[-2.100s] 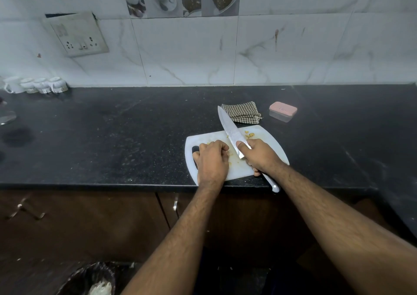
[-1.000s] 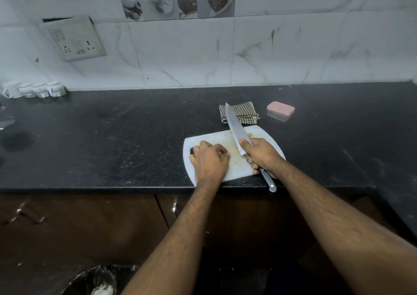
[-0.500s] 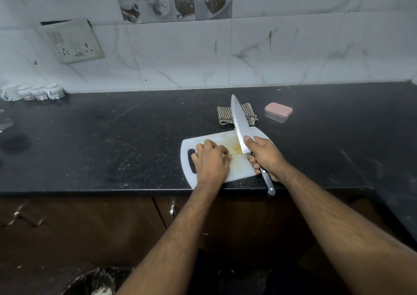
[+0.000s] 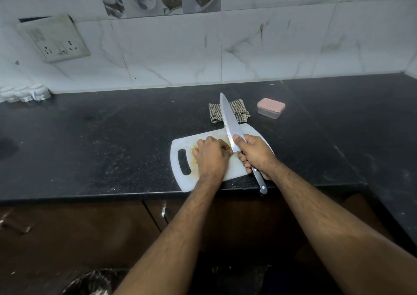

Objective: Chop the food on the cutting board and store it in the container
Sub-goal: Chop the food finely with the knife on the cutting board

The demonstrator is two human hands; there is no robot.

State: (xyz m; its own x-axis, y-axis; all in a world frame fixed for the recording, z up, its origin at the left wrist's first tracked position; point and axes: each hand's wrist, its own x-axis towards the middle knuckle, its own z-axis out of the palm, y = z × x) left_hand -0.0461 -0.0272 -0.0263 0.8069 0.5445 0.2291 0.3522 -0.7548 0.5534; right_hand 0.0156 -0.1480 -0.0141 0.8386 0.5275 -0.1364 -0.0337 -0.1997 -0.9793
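A white cutting board (image 4: 180, 177) with a handle slot lies at the front edge of the black counter. My left hand (image 4: 211, 157) rests curled on it and covers the yellowish food; only scraps (image 4: 194, 148) show by the knuckles. My right hand (image 4: 255, 153) grips a large chef's knife (image 4: 229, 119) by its black handle, thumb on the blade. The blade is tilted, tip raised toward the wall, heel down beside my left fingers. A small clear container with a pink lid (image 4: 270, 107) sits shut behind the board to the right.
A folded checked cloth (image 4: 215, 114) lies just behind the board, partly hidden by the blade. Small white cups (image 4: 24, 93) stand at the far left by the wall. A bin with a black liner (image 4: 90, 283) sits on the floor below.
The knife has rocked: its tip rose from lying low over the board to pointing up toward the wall, the heel staying by my left fingers. My left hand has stayed curled on the food.
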